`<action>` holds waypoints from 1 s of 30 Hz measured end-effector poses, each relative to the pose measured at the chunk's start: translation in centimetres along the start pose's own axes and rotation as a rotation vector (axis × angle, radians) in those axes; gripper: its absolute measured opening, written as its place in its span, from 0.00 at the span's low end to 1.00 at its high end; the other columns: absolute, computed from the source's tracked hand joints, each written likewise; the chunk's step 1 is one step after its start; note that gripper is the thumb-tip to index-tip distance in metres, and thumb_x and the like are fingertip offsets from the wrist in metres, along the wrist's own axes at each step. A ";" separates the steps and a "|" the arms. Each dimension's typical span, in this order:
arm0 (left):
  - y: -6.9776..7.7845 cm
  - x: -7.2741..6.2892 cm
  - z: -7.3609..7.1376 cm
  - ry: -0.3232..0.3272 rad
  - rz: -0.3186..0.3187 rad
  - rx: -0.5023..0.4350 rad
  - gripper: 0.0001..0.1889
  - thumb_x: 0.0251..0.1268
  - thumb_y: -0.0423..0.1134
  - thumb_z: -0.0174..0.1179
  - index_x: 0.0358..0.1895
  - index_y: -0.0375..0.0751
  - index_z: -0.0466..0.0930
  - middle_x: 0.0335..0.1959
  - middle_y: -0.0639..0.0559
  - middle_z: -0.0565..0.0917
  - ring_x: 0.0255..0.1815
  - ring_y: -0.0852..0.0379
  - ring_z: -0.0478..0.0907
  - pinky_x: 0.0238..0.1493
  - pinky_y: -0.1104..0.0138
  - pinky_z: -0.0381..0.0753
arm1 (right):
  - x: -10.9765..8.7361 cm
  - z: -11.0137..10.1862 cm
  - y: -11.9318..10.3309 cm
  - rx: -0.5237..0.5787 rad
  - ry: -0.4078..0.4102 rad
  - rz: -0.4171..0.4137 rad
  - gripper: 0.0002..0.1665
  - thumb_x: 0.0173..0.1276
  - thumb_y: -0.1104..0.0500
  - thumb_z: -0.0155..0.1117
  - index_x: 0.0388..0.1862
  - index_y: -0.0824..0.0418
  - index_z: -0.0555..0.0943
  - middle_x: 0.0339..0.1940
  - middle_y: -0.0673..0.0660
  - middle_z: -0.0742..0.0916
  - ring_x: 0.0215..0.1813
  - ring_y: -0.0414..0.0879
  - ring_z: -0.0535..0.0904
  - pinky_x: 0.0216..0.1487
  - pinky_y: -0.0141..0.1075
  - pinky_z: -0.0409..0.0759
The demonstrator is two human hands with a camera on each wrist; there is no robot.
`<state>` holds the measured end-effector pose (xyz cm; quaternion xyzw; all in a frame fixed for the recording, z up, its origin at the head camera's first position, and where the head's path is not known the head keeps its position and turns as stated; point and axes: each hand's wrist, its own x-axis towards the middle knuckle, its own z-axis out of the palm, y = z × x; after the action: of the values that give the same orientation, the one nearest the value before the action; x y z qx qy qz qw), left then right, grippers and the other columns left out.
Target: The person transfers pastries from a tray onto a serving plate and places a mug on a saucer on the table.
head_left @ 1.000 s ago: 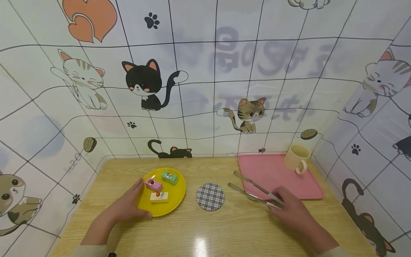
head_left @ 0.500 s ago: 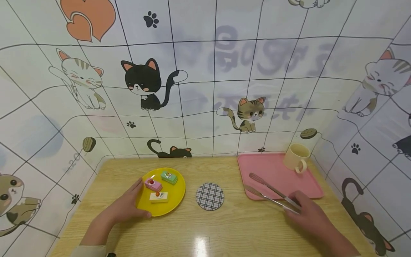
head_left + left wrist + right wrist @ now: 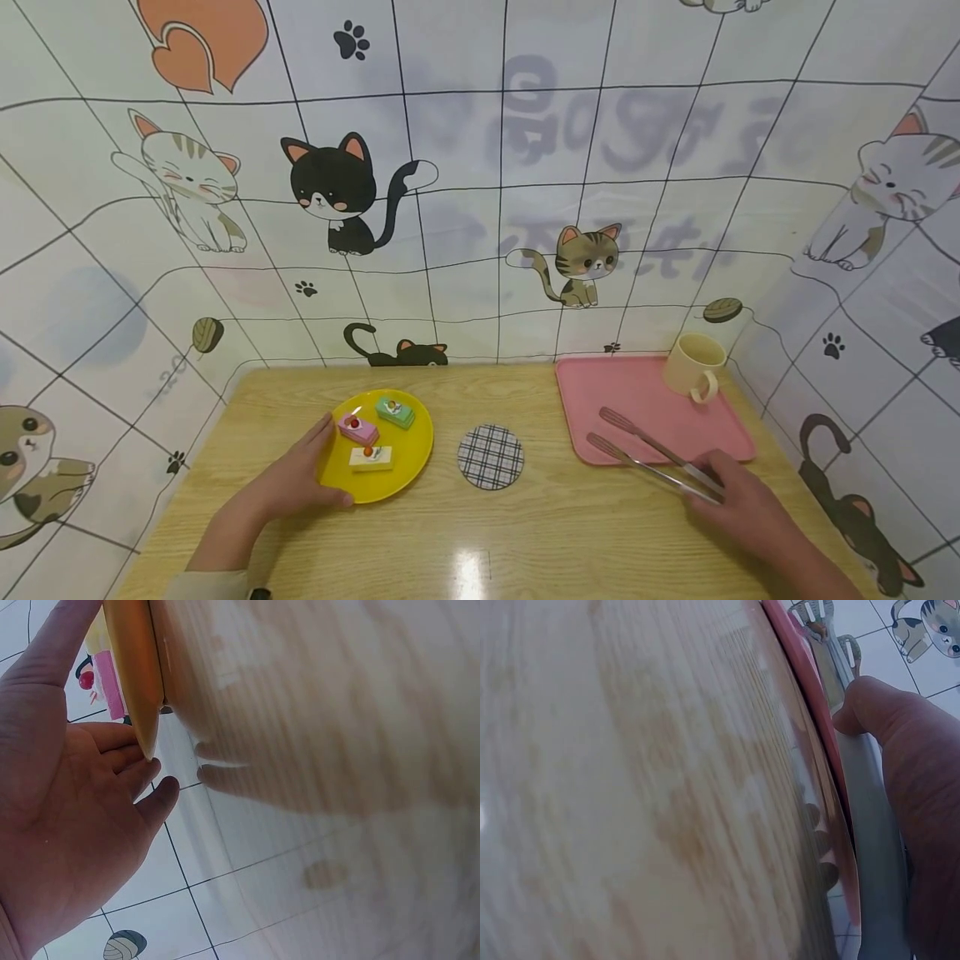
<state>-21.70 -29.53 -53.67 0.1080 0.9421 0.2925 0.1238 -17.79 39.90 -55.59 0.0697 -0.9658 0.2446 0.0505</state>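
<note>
At the left of the table is a yellow plate [image 3: 411, 463] bearing a pink cake slice [image 3: 357, 429], a green one [image 3: 394, 412] and a cream one [image 3: 371, 459]; they look like toys. My left hand [image 3: 288, 483] lies along the plate's left rim, its fingers extended at the back and its thumb at the front. In the left wrist view, the fingertips touch or nearly touch the yellow rim. Metal tongs [image 3: 662, 472] are gripped in my right hand [image 3: 738, 507], their two arms spread apart over the pink tray [image 3: 592, 387]. Nothing is between the tongs' tips.
A cream mug [image 3: 693, 365] stands at the back right of the tray, its handle toward the front. Between plate and tray lies a round checked coaster [image 3: 491, 457] on the wooden table [image 3: 420, 542]. A cat-printed sheet [image 3: 465, 217] hangs behind and at both sides.
My right hand has moved right with the tongs, bringing their tips from the tray's left edge to over its front part. My left hand and the plate have stayed in place.
</note>
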 end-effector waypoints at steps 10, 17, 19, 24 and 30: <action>0.0 0.0 0.0 -0.001 0.001 -0.003 0.74 0.49 0.61 0.87 0.88 0.24 0.50 0.91 0.28 0.45 0.88 0.22 0.48 0.83 0.32 0.55 | -0.7 -0.4 1.1 0.005 -0.010 0.025 0.24 0.67 0.51 0.84 0.53 0.57 0.82 0.44 0.49 0.86 0.41 0.42 0.76 0.39 0.41 0.78; 0.0 0.0 0.0 0.000 -0.001 -0.005 0.74 0.48 0.62 0.88 0.88 0.24 0.50 0.91 0.27 0.46 0.88 0.22 0.48 0.83 0.32 0.55 | -1.1 -0.7 1.4 -0.009 -0.007 0.047 0.24 0.68 0.49 0.83 0.55 0.57 0.82 0.46 0.51 0.87 0.43 0.45 0.78 0.40 0.43 0.77; 0.0 0.0 0.0 0.001 -0.002 0.000 0.74 0.48 0.62 0.87 0.88 0.24 0.50 0.91 0.27 0.46 0.88 0.22 0.48 0.83 0.32 0.56 | -1.2 -0.8 1.4 -0.015 -0.016 0.054 0.25 0.68 0.49 0.83 0.55 0.57 0.82 0.46 0.52 0.88 0.43 0.47 0.78 0.40 0.44 0.77; 0.0 0.1 0.1 0.005 0.006 0.005 0.74 0.49 0.62 0.87 0.88 0.24 0.50 0.90 0.27 0.45 0.88 0.22 0.48 0.83 0.32 0.56 | -1.2 -0.9 1.4 -0.032 -0.019 0.046 0.25 0.68 0.49 0.83 0.56 0.58 0.82 0.48 0.53 0.88 0.45 0.48 0.78 0.42 0.46 0.79; 0.1 0.0 0.1 0.005 0.011 0.007 0.74 0.49 0.63 0.87 0.87 0.23 0.50 0.90 0.27 0.46 0.88 0.22 0.48 0.83 0.32 0.55 | -1.0 -1.0 1.4 -0.044 -0.041 0.059 0.27 0.69 0.48 0.82 0.57 0.60 0.81 0.49 0.54 0.88 0.46 0.49 0.79 0.44 0.49 0.80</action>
<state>-21.72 -29.44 -53.71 0.1130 0.9428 0.2900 0.1192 -16.93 41.71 -55.55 0.0452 -0.9734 0.2232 0.0248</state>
